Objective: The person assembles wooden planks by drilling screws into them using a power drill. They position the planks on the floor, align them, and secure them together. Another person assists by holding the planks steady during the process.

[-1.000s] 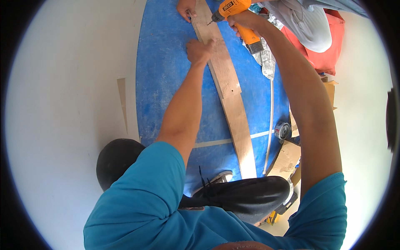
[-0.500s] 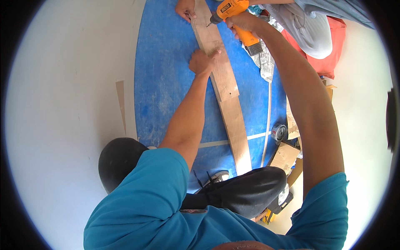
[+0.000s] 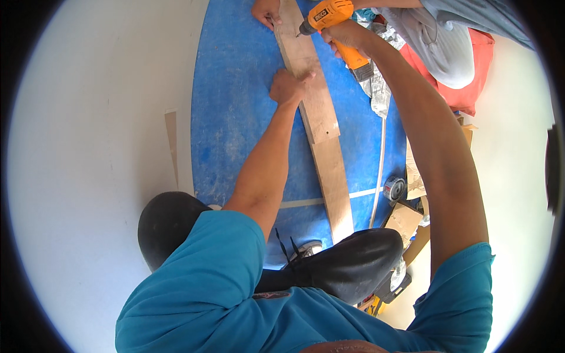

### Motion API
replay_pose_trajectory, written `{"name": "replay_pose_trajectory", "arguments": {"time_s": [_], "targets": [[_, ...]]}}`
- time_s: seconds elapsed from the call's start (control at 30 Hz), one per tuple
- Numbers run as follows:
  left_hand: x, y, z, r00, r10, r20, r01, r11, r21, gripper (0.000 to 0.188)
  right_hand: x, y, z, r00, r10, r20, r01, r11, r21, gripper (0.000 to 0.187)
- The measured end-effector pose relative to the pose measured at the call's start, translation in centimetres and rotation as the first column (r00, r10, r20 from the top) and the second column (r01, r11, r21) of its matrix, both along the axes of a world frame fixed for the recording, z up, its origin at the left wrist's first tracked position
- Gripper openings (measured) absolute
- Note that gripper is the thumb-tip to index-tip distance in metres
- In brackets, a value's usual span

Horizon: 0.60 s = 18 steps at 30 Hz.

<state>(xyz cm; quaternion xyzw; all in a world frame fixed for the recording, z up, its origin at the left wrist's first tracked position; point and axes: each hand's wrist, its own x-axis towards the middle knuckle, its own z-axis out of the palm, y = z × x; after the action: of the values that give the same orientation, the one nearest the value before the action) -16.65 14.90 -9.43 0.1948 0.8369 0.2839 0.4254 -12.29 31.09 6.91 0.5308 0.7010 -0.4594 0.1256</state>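
Observation:
My right hand [image 3: 346, 34] is wrapped round the handle of an orange cordless drill [image 3: 336, 10], its fingers closed. The drill's bit points down and left onto a light wooden board [image 3: 321, 115] near its far end; I cannot tell how deep the tip sits. My left hand [image 3: 287, 86] grips this board's left edge, thumb lying across the top face. Under it, a second wooden board [image 3: 331, 176] extends toward me, and the two overlap. A small dark hole shows near the upper board's closer end. Another person's hand [image 3: 268, 12] holds the board's left edge beyond mine.
Both boards lie on a blue floor covering [image 3: 235, 106] with a pale stripe. At the right are a roll of tape [image 3: 394, 188], cardboard [image 3: 404, 220] and crumpled newspaper [image 3: 379, 97]. The other person's leg [image 3: 450, 53] and a red bag [image 3: 482, 70] are far right.
The whole view has shifted slightly. Both my hands, the drill and the boards keep the same places relative to each other.

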Motion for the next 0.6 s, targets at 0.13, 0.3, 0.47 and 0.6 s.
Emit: {"name": "replay_pose_trajectory", "arguments": {"time_s": [0.13,0.3,0.47,0.6], "targets": [[0.0,0.0,0.4,0.999,0.022,0.023,-0.022,1.0,-0.007,0.083,0.0,-0.1,-0.3,1.0,0.01,-0.013,-0.009,1.0,0.013,0.027],[0.1,0.1,0.2,1.0,0.027,0.004,-0.027,0.999,0.019,0.082,0.1,0.1,-0.9,0.998,0.016,-0.061,-0.018,0.999,-0.027,0.027],[0.1,0.0,0.7,0.998,0.018,-0.053,-0.016,0.999,0.029,0.086,0.1,0.3,-1.6,0.998,0.039,-0.052,-0.039,0.999,0.015,0.026],[-0.1,0.1,0.6,0.999,-0.023,0.034,0.021,0.997,0.077,0.089,-0.4,0.8,-1.1,0.965,0.255,0.059,-0.26,0.958,0.117,0.025]]}}
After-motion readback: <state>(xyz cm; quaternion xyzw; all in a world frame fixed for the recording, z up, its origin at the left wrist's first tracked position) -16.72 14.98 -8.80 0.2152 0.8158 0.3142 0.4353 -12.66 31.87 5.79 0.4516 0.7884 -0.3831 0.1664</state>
